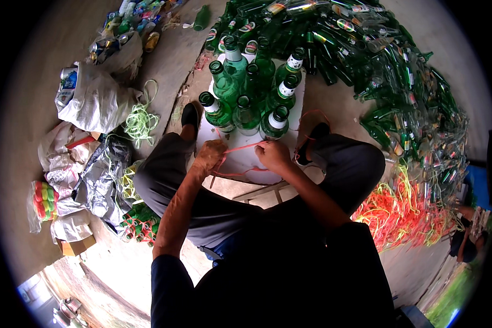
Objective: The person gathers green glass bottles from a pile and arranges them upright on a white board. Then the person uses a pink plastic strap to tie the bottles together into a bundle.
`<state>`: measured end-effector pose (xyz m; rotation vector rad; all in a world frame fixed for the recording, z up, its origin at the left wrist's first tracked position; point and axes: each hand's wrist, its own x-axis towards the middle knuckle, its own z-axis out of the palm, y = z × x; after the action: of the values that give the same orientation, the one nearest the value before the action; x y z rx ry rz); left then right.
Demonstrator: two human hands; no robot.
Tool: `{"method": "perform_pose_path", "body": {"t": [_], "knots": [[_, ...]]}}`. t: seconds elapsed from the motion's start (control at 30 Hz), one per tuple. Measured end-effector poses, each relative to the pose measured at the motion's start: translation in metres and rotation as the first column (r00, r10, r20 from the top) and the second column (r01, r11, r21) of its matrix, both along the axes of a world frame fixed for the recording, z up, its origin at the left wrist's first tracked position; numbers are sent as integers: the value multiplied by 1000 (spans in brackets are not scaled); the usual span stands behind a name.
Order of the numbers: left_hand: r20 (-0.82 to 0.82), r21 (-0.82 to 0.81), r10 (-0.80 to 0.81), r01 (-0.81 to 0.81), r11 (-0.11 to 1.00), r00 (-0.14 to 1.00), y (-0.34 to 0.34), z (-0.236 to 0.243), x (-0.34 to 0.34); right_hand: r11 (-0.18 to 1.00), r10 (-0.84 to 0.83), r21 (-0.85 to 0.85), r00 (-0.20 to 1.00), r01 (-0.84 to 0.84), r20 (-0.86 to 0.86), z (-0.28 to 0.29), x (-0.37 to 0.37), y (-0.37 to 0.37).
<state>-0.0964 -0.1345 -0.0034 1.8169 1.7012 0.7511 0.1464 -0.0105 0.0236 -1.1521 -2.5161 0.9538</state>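
Observation:
A pink plastic string (pixel 241 148) runs nearly straight between my two hands, and a slack length of it curves below them over the white board. My left hand (pixel 210 155) is closed on its left part. My right hand (pixel 273 155) pinches its right end, knuckles up. Just beyond my hands several green glass bottles (pixel 246 118) stand upright in a tight group on the low white board (pixel 206 133). Some have white neck labels. Neither hand touches the bottles. The fingertips of both hands are partly hidden.
A large heap of green bottles (pixel 333 33) spreads from the far side round to the right. Red and yellow strings (pixel 402 210) are piled at the right. At the left are a white sack (pixel 95 95), pale green string (pixel 141 121) and bundled bottles (pixel 140 223). My knees flank the board.

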Motion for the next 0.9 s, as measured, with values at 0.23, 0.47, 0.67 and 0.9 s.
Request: {"method": "perform_pose_path", "body": {"t": [0.23, 0.47, 0.67, 0.9], "knots": [[640, -524, 434, -53, 850, 634, 2, 43, 11, 999, -26, 28, 1000, 26, -18, 2, -1, -2], [372, -529, 310, -75, 846, 875, 3, 32, 3, 997, -63, 52, 997, 65, -43, -3, -2, -3], [-171, -53, -119, 111, 992, 978, -8, -5, -8, 998, -45, 49, 997, 48, -60, 0, -3, -4], [-269, 142, -100, 142, 980, 958, 1, 34, 3, 997, -36, 68, 999, 36, -1, 2, -1, 4]]}}
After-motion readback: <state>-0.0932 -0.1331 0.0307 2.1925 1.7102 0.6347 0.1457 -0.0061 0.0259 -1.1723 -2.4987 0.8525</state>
